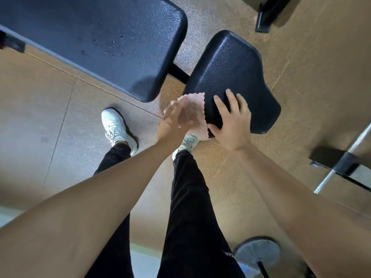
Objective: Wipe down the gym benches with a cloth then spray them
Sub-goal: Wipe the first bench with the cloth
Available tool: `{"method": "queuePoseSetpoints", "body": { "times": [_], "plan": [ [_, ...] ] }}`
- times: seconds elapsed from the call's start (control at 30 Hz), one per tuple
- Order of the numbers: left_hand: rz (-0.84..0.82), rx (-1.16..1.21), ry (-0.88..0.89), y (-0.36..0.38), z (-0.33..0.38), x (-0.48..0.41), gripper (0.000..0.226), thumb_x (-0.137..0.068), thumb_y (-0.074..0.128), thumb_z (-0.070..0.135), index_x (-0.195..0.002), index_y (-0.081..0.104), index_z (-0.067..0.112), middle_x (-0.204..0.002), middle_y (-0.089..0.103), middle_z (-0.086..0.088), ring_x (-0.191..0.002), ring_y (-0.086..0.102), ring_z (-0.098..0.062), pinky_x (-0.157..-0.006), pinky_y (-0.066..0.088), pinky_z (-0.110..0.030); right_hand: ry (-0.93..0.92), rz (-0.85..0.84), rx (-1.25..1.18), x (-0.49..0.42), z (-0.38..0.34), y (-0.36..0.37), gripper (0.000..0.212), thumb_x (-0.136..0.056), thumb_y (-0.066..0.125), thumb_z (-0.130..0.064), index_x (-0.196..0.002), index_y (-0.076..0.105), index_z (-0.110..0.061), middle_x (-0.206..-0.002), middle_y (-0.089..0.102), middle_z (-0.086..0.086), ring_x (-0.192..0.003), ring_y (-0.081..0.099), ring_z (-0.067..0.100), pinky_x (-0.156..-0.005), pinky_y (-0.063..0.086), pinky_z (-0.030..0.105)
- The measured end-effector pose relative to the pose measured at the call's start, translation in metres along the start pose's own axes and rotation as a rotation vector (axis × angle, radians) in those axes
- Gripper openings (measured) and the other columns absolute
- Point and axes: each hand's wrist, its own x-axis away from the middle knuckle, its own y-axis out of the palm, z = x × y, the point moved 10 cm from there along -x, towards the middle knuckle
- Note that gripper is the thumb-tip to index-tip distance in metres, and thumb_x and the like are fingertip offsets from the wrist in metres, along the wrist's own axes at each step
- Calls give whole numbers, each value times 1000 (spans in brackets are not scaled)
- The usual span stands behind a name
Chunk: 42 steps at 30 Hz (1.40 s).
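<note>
We are at the wiping step. Our left hand [172,122], fingers almost straight, presses the pink cloth [193,109] against the side edge of the seat pad [230,65]. Our right hand [233,125] lies spread on the pad, holding nothing. Next, we think, the cloth should sweep the top.

Floor [60,117]: tan speckled rubber tiles, seams visible. White sneaker [117,127] sits left of the left hand [172,121] and slightly nearer the camera. Second sneaker [188,143] is just below both hands, mostly hidden. Black trousers [192,197] run down from there between the forearms, with partial white lettering low on the right leg. Chrome tube [323,181] with black bracket [331,159] is well right of the right hand [230,121]. Grey weight plate [259,251] is far below that hand, at the frame's bottom edge. Black frame foot [267,19] is far above it.
</note>
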Motion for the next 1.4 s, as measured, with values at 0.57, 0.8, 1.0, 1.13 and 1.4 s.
{"method": "queuePoseSetpoints", "body": {
  "times": [0.57, 0.8, 1.0, 1.13, 1.4],
  "plan": [
    [346, 247, -106, -119, 38, -32, 12, -96, 62, 32, -88, 68, 26, -82, 67, 6, -81, 68, -26, -75, 63, -53, 192, -163, -7, 5, 26, 13, 102, -76, 79, -60, -159, 25, -35, -171, 11, 6, -153, 7, 52, -109, 25, 79],
    [66, 179, -165, -36, 27, -35, 24, -94, 53, 38, -78, 60, 22, -76, 54, 7, -75, 48, -12, -76, 48, -39, 178, -180, 3, 9, 30, 13, 103, -78, 80, -55, -160, 21, -35, -172, 7, 4, -153, 5, 51, -111, 26, 77],
    [-90, 149, -142, -15, 30, -34, 34, -93, 64, 34, -113, 65, 7, -101, 68, 0, -90, 61, -13, -83, 47, -32, 362, -125, -63, 27, 48, 14, 100, -79, 75, -60, -159, 19, -38, -171, 3, 11, -150, 7, 57, -109, 28, 78],
    [-181, 223, -146, -10, 39, -48, 28, -96, 67, 16, -124, 69, 17, -101, 71, 13, -84, 64, 11, -77, 47, -9, 375, -135, -71, 28, 49, 20, 102, -78, 77, -60, -160, 19, -37, -171, 3, 12, -150, 5, 58, -108, 27, 79],
    [-273, 233, -20, -10, 80, -86, 94, -64, 88, 34, -149, 51, 18, -137, 67, 3, -129, 61, -15, -113, 47, -39, 368, -144, -76, 28, 51, 23, 103, -78, 75, -61, -161, 19, -36, -171, 5, 12, -149, 6, 59, -106, 28, 80]
  ]
}}
